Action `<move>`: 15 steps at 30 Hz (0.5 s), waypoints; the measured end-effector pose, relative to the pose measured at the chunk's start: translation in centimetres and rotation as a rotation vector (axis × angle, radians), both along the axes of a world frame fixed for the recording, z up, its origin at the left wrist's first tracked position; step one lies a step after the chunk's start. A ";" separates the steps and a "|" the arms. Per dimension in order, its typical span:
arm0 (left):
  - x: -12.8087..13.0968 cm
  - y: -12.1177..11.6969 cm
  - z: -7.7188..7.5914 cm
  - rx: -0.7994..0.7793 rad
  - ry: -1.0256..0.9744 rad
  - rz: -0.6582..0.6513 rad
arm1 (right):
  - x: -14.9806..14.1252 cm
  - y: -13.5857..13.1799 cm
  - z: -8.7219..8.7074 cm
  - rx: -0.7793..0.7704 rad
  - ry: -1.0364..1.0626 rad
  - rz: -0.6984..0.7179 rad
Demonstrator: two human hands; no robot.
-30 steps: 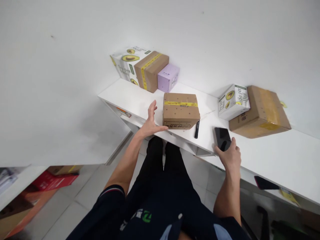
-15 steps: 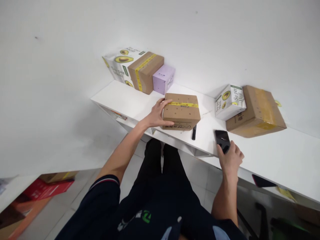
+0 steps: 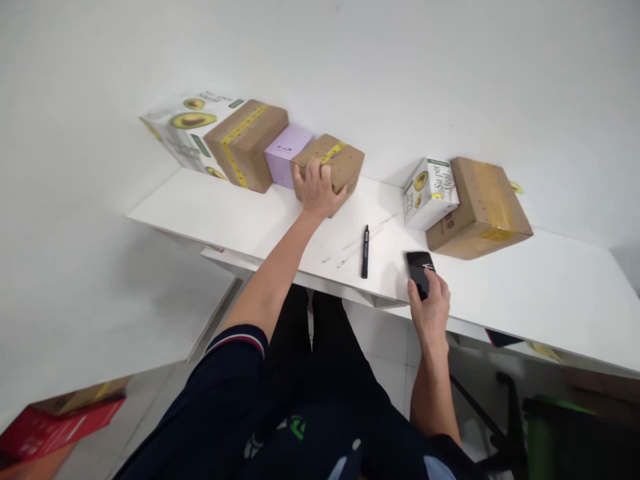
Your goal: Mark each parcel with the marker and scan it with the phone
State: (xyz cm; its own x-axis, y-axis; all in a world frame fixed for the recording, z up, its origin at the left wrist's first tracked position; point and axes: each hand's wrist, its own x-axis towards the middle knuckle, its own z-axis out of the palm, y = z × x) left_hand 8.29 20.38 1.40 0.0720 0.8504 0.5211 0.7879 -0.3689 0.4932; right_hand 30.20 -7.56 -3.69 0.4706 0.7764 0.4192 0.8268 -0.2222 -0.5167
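Note:
A small cardboard box (image 3: 350, 159) with yellow tape stands against the wall, beside a purple box (image 3: 289, 147). My left hand (image 3: 319, 190) grips its near side, fingers on the top edge and thumb toward the right. Part of the box is hidden behind that hand. On the white shelf's front part lies a black smartphone (image 3: 417, 264). My right hand (image 3: 431, 303) holds its near end, thumb on the left edge and fingers over the right. A black marker pen (image 3: 365, 252) lies on the shelf between my hands.
On the left, a larger taped carton (image 3: 255, 143) and a white avocado-print box (image 3: 185, 127) stand along the wall. To the right are a small avocado-print box (image 3: 430, 193) and a brown carton (image 3: 483, 207). A red box (image 3: 60, 423) is at lower left.
My left hand has moved the small cardboard box back and left, to beside the purple box, uncovering the marker pen. My right hand now reaches further over the smartphone. The view has shifted.

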 end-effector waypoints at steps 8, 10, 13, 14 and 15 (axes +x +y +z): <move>3.2 3.9 0.1 -0.048 -0.025 0.120 | 3.3 6.1 3.3 0.174 -0.103 0.017; 3.6 4.6 0.0 -0.050 -0.082 0.083 | 3.7 8.8 4.4 0.172 -0.161 0.021; 3.3 5.2 -0.1 -0.056 -0.172 -0.022 | 3.7 13.2 5.4 0.101 -0.227 -0.052; 3.0 5.2 -0.1 -0.056 -0.178 -0.056 | 3.7 14.6 5.6 0.064 -0.230 -0.083; 2.6 5.0 -0.2 -0.053 -0.166 -0.078 | 3.6 15.9 5.6 0.029 -0.223 -0.114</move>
State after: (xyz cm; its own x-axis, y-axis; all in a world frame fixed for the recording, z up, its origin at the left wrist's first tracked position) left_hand 10.85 25.36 1.22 0.0556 0.8723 0.4858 0.6636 -0.3958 0.6347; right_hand 33.84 8.36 1.94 0.4478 0.7097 0.5439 0.8916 -0.3084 -0.3316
